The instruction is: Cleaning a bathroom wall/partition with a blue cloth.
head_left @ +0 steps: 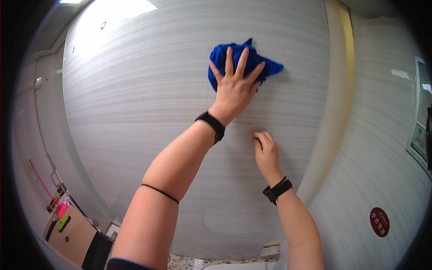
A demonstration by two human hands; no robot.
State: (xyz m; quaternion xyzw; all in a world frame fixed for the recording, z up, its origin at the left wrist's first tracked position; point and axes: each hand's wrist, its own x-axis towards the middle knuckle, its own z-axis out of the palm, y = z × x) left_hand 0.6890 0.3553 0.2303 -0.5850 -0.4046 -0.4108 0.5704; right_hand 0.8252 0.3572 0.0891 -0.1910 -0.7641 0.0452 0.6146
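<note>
A bunched blue cloth is pressed against the pale grey, faintly striped wall panel, with one pointed corner sticking out to the right. My left hand holds it there from above, palm down and fingers spread over the fabric. A ring sits on one of its fingers. Lower and to the right, my right hand is close to the same panel, fingers curled together and nothing visible in them. Whether its fingertips touch the surface I cannot tell. Both wrists wear black bands.
A rounded vertical trim borders the panel on the right; beyond it is a side wall with a round dark red sticker and a framed board. At lower left are a door handle and brushes, one with a green head.
</note>
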